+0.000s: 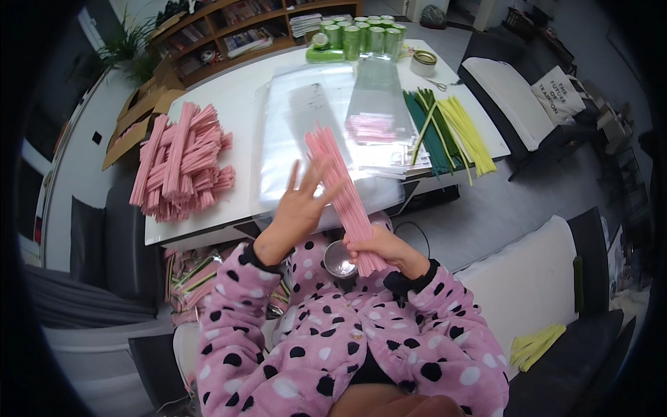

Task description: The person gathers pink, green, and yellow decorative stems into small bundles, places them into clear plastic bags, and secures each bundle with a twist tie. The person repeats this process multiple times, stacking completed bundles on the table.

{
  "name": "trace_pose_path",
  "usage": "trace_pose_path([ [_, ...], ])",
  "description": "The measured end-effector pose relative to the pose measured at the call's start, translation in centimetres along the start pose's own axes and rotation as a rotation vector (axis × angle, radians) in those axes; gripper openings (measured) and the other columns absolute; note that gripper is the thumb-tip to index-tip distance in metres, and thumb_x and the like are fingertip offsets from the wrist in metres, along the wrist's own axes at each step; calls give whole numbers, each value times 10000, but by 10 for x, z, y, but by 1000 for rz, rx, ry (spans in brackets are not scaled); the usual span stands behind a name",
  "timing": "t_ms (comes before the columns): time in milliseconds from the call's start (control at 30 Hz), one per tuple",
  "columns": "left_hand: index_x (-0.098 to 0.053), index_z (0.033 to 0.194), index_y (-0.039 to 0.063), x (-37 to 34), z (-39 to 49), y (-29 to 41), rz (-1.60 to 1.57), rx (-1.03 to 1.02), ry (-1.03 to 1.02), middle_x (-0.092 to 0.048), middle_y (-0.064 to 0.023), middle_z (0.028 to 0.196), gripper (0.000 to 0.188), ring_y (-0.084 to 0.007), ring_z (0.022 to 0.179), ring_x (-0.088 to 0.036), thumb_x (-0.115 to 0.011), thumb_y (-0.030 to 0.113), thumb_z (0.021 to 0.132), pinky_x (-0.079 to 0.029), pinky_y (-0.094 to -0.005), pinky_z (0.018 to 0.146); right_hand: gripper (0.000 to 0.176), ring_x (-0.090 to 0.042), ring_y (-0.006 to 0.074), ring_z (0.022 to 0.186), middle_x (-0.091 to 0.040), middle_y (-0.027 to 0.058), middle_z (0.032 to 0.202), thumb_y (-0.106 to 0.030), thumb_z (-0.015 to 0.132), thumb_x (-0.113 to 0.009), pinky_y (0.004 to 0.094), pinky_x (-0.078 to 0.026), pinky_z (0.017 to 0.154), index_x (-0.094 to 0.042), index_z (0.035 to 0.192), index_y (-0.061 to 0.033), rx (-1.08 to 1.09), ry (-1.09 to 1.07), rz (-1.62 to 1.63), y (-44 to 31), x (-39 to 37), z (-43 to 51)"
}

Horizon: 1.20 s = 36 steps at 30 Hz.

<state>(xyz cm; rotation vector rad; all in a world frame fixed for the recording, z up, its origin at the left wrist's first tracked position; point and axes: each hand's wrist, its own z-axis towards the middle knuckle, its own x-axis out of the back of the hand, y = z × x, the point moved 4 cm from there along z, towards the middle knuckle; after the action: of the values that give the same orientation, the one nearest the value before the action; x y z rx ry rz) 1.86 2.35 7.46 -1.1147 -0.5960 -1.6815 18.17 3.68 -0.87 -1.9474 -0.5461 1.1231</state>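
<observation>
A bundle of pink fuzzy stems, like pipe cleaners (341,193), slants upward from my right hand (383,245), which is closed around its lower part. My left hand (307,203) has its fingers spread beside the bundle's upper half; it is slightly blurred, and whether a fingertip touches the stems I cannot tell. Behind the hands lie clear plastic sheets or bags (292,130) on the white table (239,94). More pink bundles (180,161) are piled crosswise at the table's left. Dark green stems (430,130) and yellow ones (466,133) lie at the right.
Green-wrapped rolls (365,39) stand at the table's far edge, near a round tin (423,62) and scissors (436,83). A cardboard box (133,114) is left of the table. Below my hands a metal bowl (340,259) sits by my lap. Cushioned seats (521,271) are at the right.
</observation>
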Motion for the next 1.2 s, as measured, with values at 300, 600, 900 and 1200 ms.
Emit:
trace_pose_path([
  [300,-387,1286,8,-71,-3,11,-2460,757,60,-579,-155,1055,478,-232,995,-571,-568,196,885,-446,-380,921,201,-610,142,670,-604,58,747,-118,839,-618,269,-505,630,-571,966,30,-8,-91,-36,0,-11,1],
  [600,-511,921,37,-89,-34,-8,-2300,983,341,-523,-53,710,132,-171,658,-561,-546,163,897,-506,-359,723,219,-592,132,588,-637,51,707,-219,853,-600,278,-472,521,-633,855,-3,372,899,-787,-77,154,-13],
  [900,-511,929,30,-87,-45,-6,-2175,1107,255,-533,-74,727,136,-192,661,-569,-578,128,863,-507,-367,690,164,-631,360,826,-651,203,848,-146,734,-614,441,-502,710,-673,838,-33,70,1460,-1426,-159,321,-11],
  [1200,-525,949,34,-101,-55,-5,-2165,1162,200,-537,-65,742,162,-185,668,-571,-589,148,853,-503,-356,699,138,-645,338,820,-650,198,844,-73,767,-538,424,-518,683,-657,808,-17,41,1480,-1717,-179,329,14],
])
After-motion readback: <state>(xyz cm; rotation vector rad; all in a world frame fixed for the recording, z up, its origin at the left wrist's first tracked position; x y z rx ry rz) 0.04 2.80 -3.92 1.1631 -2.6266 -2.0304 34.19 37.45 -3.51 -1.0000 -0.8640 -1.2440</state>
